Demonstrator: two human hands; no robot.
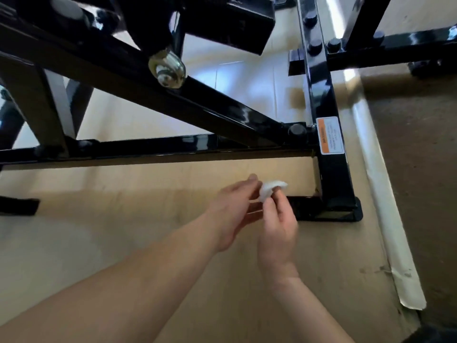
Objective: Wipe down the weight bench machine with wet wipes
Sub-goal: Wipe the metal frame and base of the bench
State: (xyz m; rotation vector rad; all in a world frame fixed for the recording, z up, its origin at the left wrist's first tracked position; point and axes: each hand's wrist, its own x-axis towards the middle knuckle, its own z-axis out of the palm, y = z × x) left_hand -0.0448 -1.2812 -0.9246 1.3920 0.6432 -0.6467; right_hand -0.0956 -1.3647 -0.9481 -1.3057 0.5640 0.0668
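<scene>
The black steel frame of the weight bench machine [222, 112] fills the upper half of the head view, with a low crossbar [158, 147] and an upright post [329, 154] bearing an orange and white label [331, 136]. Just in front of the post's foot plate [346, 214], my right hand [279, 226] pinches a small crumpled white wet wipe [270, 189] between thumb and fingers. My left hand [235, 209] is beside it, its fingertips touching the wipe's left edge. Both hands hover above the floor, clear of the frame.
A tan cardboard sheet [123, 231] covers the floor under the machine. Its curled pale edge [385, 219] runs along the right, with dark carpet [420, 169] beyond. A chrome knob [168, 69] sticks out of the diagonal bar. A black foot [17, 206] lies at the left.
</scene>
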